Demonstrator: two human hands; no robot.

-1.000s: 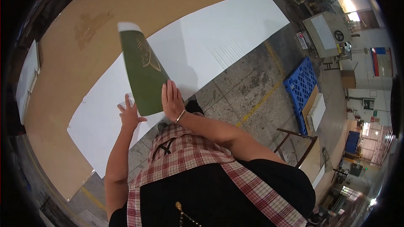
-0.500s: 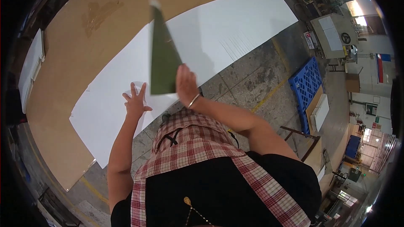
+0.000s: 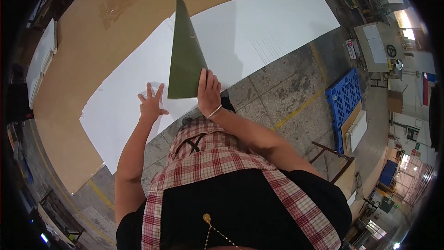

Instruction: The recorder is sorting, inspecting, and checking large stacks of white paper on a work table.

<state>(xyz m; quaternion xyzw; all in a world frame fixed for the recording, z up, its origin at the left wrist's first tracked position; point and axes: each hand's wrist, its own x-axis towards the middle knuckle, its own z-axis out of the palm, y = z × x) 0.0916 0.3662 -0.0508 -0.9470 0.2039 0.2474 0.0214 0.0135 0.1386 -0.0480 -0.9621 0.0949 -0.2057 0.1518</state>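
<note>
My left hand (image 3: pixel 151 104) lies on a long white sheet (image 3: pixel 129 74) with its fingers spread, holding nothing. Just to its right, a thin dark green sheet (image 3: pixel 186 60) stands raised over the white one, looking like a narrow triangle from this angle. Closed on the green sheet's near right edge is my right hand (image 3: pixel 209 93), thumb side hidden. The green sheet's lower edge is close above or on the white surface; I cannot tell which. A pale tip shows at its far end.
Under the white sheet is a large brown board surface (image 3: pixel 74 83). White panels (image 3: pixel 42 65) are stacked at the far left. Right of the table, a blue pallet (image 3: pixel 344 97) leans by a stack of boards (image 3: pixel 356 132). A machine with a black handwheel (image 3: pixel 391 51) stands at the far right.
The whole view has shifted slightly. The green sheet, blurred before, is now sharper and still in my right hand. My left hand stays spread on the white sheet.
</note>
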